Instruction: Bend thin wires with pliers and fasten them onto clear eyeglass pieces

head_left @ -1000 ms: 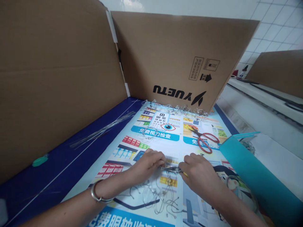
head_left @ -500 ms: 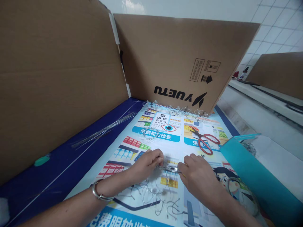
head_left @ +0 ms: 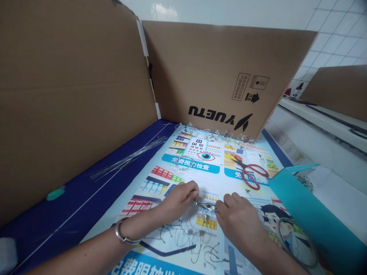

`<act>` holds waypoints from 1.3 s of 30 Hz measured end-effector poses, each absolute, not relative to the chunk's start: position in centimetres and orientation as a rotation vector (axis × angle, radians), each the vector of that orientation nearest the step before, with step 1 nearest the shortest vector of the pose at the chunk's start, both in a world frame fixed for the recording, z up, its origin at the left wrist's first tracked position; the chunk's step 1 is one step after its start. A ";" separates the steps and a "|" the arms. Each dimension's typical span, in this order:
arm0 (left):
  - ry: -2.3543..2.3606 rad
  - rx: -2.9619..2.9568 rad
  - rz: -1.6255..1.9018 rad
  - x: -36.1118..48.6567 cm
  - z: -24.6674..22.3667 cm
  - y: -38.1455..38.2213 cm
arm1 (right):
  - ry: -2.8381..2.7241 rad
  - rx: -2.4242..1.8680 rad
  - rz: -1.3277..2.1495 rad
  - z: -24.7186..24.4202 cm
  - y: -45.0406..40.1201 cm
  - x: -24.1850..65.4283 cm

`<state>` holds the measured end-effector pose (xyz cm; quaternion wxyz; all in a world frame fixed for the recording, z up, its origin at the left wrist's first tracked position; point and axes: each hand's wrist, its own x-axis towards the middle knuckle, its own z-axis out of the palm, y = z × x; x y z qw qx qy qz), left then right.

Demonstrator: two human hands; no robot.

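Observation:
My left hand [head_left: 181, 198] is closed in a pinch on a thin wire, whose end shows beside the fingertips. From the right, my right hand [head_left: 237, 214] wraps round the handles of small metal pliers [head_left: 207, 206]. The jaws of the pliers point left and meet the wire close to my left fingertips; whether they are clamped on it I cannot tell. Below the hands lie several bent wire pieces [head_left: 210, 254] with curled ends and thin loops, on a printed poster sheet [head_left: 206, 183]. Most of the plier handles are hidden in my right palm.
Red-handled scissors [head_left: 252, 175] lie beyond my right hand. A row of tangled wire pieces [head_left: 226, 135] runs along the foot of the cardboard panel [head_left: 223, 68]. Straight wires [head_left: 132, 154] lie on the left. A turquoise box [head_left: 312, 206] and a round clear object [head_left: 298, 240] are at right.
The whole view has shifted slightly right and down. Both hands keep nearly the same pose, with the pliers still between them.

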<state>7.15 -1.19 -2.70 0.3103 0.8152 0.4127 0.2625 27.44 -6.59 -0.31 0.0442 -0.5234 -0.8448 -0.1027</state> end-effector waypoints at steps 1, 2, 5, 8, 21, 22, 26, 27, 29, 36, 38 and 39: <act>1.093 2.159 0.696 7.2 -2.7 -1.2 | -2.576 -1.616 -0.278 -0.4 -6.6 27.4; 1.097 2.168 0.696 7.2 -2.8 -1.2 | -2.568 -1.634 -0.239 -0.4 -6.6 27.4; 1.117 2.196 0.688 7.3 -2.8 -1.3 | -2.530 -1.708 -0.119 -0.2 -6.7 27.3; 1.103 2.228 0.697 7.3 -2.7 -1.4 | -2.506 -1.794 -0.025 0.1 -6.6 27.3; 1.033 2.197 0.752 7.5 -2.2 -1.8 | -2.481 -1.764 0.041 1.3 -5.9 28.3; 1.029 2.196 0.745 7.5 -2.1 -1.9 | -2.493 -1.735 -0.002 1.3 -5.9 28.3; 1.048 2.170 0.753 7.4 -1.9 -1.9 | -2.517 -1.660 -0.164 1.5 -5.8 28.4; 1.055 2.159 0.761 7.4 -2.0 -1.8 | -2.517 -1.654 -0.186 1.5 -5.8 28.5; 1.069 2.144 0.776 7.4 -2.3 -1.7 | -2.517 -1.647 -0.203 1.6 -5.7 28.6; 1.078 2.159 0.800 7.4 -2.9 -1.5 | -2.587 -1.541 -0.206 1.3 -6.1 28.3; 1.076 2.173 0.796 7.4 -2.8 -1.6 | -2.608 -1.523 -0.236 1.1 -6.2 28.1; 1.076 2.177 0.795 7.4 -2.8 -1.6 | -2.616 -1.516 -0.257 1.0 -6.3 28.0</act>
